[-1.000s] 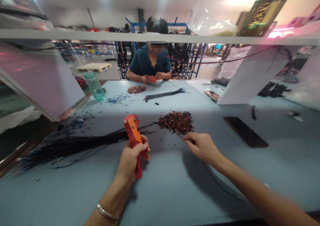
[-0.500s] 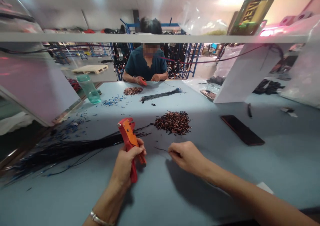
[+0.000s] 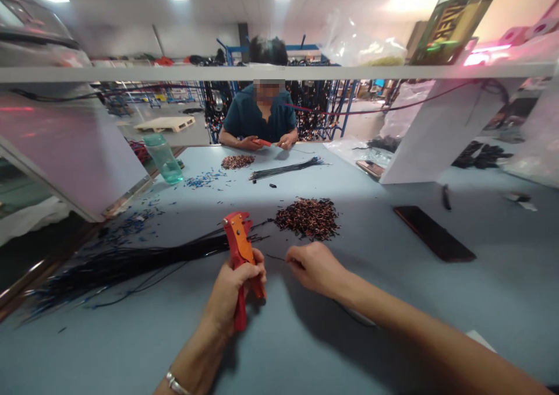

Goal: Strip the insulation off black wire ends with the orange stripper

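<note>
My left hand [image 3: 240,278] is wrapped round the handles of a red and orange wire stripper [image 3: 239,240], its jaws pointing up and away from me. To the right, my right hand [image 3: 314,267] is closed in a pinch on a thin dark wire [image 3: 276,257]; one end sticks out to the left, toward the tool but apart from it. A long bundle of black wires [image 3: 148,261] lies left of the stripper, partly behind it. Just beyond my hands is a heap of short dark and copper-coloured wire pieces [image 3: 308,217].
A black phone [image 3: 432,233] lies at the right. Across the table a co-worker [image 3: 262,115] holds a red tool near a second wire bundle [image 3: 286,168]. A green bottle [image 3: 163,159] stands at the left. A white shelf [image 3: 209,73] spans above the table.
My right hand with the wire has come slightly nearer the wire stripper. My left hand still grips the tool. The co-worker's hands have shifted, and the whole view has moved a little.
</note>
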The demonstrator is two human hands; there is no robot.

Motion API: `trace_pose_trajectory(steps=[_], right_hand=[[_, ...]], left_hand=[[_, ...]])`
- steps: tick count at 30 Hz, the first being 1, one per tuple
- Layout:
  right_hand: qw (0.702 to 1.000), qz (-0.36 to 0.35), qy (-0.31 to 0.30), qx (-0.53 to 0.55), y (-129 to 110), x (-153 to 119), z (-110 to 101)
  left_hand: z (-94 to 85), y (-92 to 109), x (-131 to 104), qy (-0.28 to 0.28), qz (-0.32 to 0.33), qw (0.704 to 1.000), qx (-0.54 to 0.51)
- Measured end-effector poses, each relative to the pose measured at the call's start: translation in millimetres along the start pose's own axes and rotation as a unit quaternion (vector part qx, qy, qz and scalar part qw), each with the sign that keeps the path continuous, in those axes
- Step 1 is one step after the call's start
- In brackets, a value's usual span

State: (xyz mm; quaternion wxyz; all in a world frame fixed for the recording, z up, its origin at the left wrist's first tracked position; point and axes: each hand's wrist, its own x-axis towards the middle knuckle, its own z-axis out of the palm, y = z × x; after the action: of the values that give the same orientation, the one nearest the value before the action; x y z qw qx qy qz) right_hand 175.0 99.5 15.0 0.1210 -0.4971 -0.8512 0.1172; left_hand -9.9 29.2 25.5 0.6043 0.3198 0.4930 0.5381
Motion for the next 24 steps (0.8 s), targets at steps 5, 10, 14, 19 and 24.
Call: trace_pose_trajectory(steps=[5, 10, 14, 19, 24], right_hand=[[0.997, 0.064, 0.046, 0.008, 15, 8, -3], [0.991, 0.032, 0.061, 0.110, 25, -18, -18], [0.922, 0.037, 0.052, 0.383, 23, -42, -16], [0.877, 0.061, 0.069, 0.473, 23, -51, -15], [0.927, -0.004, 0.142, 0.347, 16, -56, -20]], left_hand=[[-2.9, -3, 0, -0.056, -0.035, 0.997, -0.031], [-2.3, -5, -1, -0.106, -0.070, 0.988, -0.090], [0.5, -9, -5, -0.172, -0.085, 0.974, -0.121], [4.2, -15, -11, -0.231, -0.102, 0.959, -0.127], [7.1, -19, -15, -0.242, -0.088, 0.962, -0.089]])
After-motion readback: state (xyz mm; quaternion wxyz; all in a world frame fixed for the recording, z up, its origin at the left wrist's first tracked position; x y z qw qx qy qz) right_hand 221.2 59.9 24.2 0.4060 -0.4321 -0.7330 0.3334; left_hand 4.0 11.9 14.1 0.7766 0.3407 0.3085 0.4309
